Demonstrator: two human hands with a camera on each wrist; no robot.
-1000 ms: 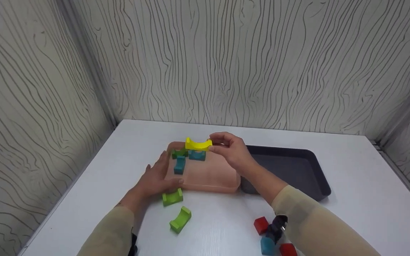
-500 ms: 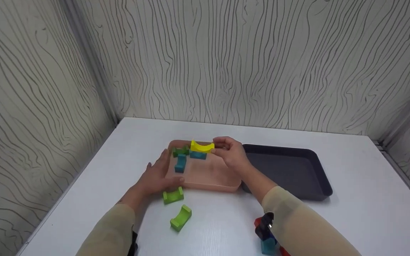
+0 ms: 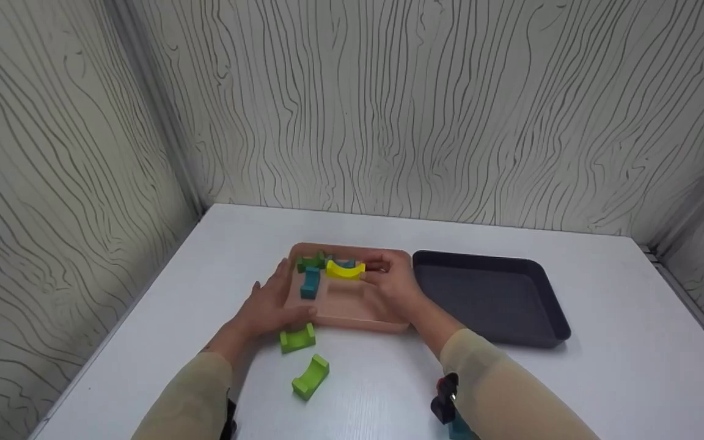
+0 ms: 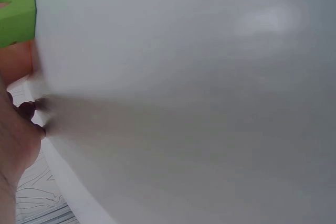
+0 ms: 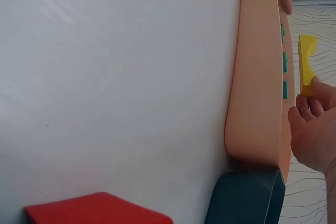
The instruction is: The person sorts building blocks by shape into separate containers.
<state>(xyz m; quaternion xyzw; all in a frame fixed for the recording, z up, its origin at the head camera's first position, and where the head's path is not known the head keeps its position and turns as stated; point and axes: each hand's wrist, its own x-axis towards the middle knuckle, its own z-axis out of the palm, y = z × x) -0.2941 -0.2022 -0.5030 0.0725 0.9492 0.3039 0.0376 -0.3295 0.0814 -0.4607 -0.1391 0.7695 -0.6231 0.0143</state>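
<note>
My right hand (image 3: 393, 284) pinches one end of a yellow arch-shaped block (image 3: 345, 271) between thumb and fingers, low over the pink tray (image 3: 364, 322). In the right wrist view, this yellow block (image 5: 305, 64) sticks out past the fingertips, above the tray's rim. Inside the tray lie a dark green curved block (image 3: 309, 264) and a teal one (image 3: 310, 284); a second teal block (image 3: 346, 263) is partly hidden behind the yellow one. My left hand (image 3: 269, 308) rests along the tray's left side, fingers extended and thumb at the front corner.
Two light green arch blocks (image 3: 297, 339) lie on the white table in front of the tray. A dark tray (image 3: 489, 299) stands right beside the pink one. Near my right sleeve lie a teal block (image 3: 459, 429) and a red block (image 5: 100, 211). Patterned panels (image 3: 352, 110) enclose the table.
My right hand has brought the yellow block lower and slightly toward me, from above the tray's back edge to just in front of the rear teal block. The left hand stays put.
</note>
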